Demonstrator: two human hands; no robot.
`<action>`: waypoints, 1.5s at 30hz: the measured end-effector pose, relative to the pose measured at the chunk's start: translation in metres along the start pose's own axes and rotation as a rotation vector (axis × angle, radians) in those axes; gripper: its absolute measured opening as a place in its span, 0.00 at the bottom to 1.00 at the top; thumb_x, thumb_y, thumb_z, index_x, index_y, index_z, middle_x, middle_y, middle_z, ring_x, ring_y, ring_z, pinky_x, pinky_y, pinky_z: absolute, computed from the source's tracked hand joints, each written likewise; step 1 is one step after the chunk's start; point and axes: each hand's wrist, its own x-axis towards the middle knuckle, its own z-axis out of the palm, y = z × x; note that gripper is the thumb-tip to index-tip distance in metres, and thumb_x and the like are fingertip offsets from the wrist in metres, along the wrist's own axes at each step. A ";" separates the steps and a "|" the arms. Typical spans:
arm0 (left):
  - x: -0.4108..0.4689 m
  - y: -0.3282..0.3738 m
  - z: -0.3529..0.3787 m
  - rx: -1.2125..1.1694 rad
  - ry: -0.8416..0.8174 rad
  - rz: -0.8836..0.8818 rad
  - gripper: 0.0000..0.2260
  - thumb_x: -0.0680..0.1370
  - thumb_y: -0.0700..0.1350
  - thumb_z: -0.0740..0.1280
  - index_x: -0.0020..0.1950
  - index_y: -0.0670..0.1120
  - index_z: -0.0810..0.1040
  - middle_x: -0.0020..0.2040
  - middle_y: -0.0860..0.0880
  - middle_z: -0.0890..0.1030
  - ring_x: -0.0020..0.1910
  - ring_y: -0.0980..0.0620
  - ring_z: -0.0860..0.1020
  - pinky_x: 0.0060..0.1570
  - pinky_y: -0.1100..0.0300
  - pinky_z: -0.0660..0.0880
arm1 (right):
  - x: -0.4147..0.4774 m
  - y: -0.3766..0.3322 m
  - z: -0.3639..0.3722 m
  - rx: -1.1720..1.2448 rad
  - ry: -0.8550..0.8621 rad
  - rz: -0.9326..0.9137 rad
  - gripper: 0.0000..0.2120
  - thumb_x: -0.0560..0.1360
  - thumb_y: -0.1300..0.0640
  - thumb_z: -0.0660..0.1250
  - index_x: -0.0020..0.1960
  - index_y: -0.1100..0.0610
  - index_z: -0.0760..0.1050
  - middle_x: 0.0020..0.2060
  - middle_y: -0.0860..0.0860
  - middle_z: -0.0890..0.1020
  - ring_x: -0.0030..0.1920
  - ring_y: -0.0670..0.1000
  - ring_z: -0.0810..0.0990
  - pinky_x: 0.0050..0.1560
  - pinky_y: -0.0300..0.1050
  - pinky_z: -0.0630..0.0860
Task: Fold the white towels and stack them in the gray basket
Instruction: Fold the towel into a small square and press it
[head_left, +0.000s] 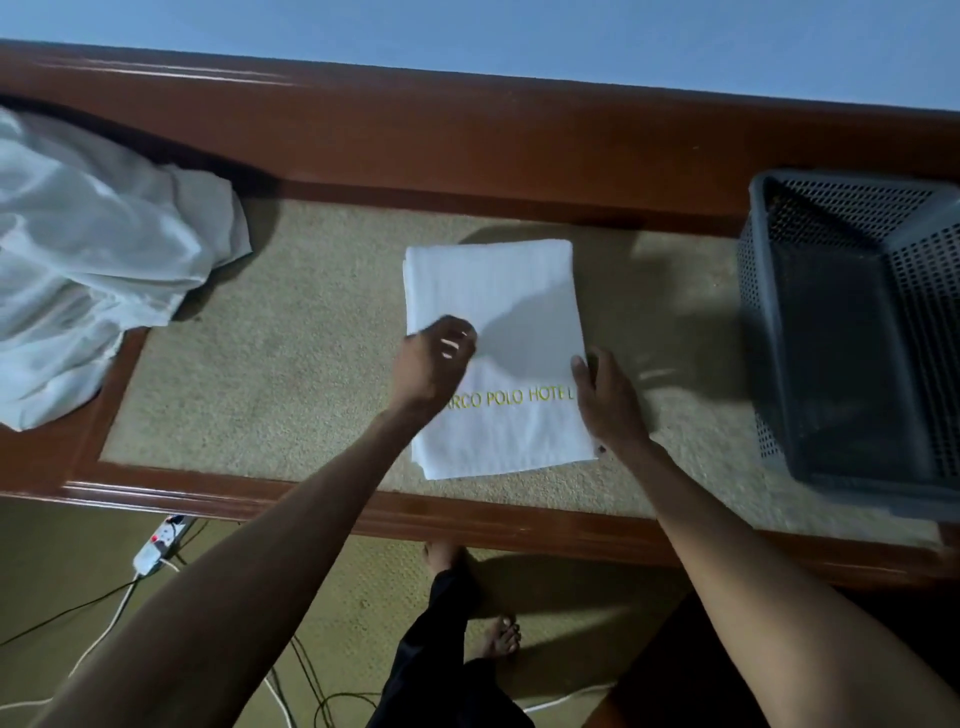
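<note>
A folded white towel (498, 306) with yellow hotel lettering lies flat in the middle of the table (291, 338). My left hand (434, 364) is over the towel's left edge, its fingers curled; whether it pinches the cloth I cannot tell. At the right edge my right hand (605, 400) holds the towel, thumb on top of the cloth. The gray perforated basket (852, 332) stands at the right end of the table, tilted in view, with nothing visible inside. A heap of unfolded white towels (98, 249) lies at the left end.
The table has a beige top and a raised red-brown wooden rim (467, 140) along the back and front. On the floor below lie a white power strip (156, 545) and several cables. My bare feet (498, 636) stand close to the table's front edge.
</note>
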 end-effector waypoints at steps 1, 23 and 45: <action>0.014 -0.002 -0.006 0.000 0.076 -0.050 0.09 0.79 0.52 0.70 0.54 0.49 0.83 0.47 0.52 0.86 0.44 0.55 0.84 0.47 0.52 0.82 | 0.010 -0.005 0.002 0.026 -0.005 0.052 0.20 0.84 0.44 0.58 0.64 0.59 0.73 0.55 0.56 0.82 0.55 0.58 0.80 0.53 0.53 0.75; 0.101 0.014 -0.039 -0.314 -0.639 -0.606 0.23 0.81 0.58 0.68 0.69 0.51 0.64 0.60 0.48 0.81 0.54 0.44 0.83 0.47 0.48 0.81 | 0.079 -0.058 -0.026 0.374 -0.133 0.315 0.19 0.83 0.45 0.63 0.68 0.56 0.76 0.57 0.46 0.80 0.59 0.47 0.78 0.58 0.40 0.71; 0.109 0.333 0.150 -0.304 -0.750 -0.271 0.13 0.84 0.52 0.64 0.65 0.47 0.74 0.52 0.48 0.84 0.47 0.48 0.84 0.39 0.55 0.78 | 0.090 0.036 -0.382 0.280 0.321 0.168 0.23 0.80 0.42 0.66 0.66 0.57 0.79 0.55 0.49 0.82 0.60 0.53 0.81 0.58 0.43 0.74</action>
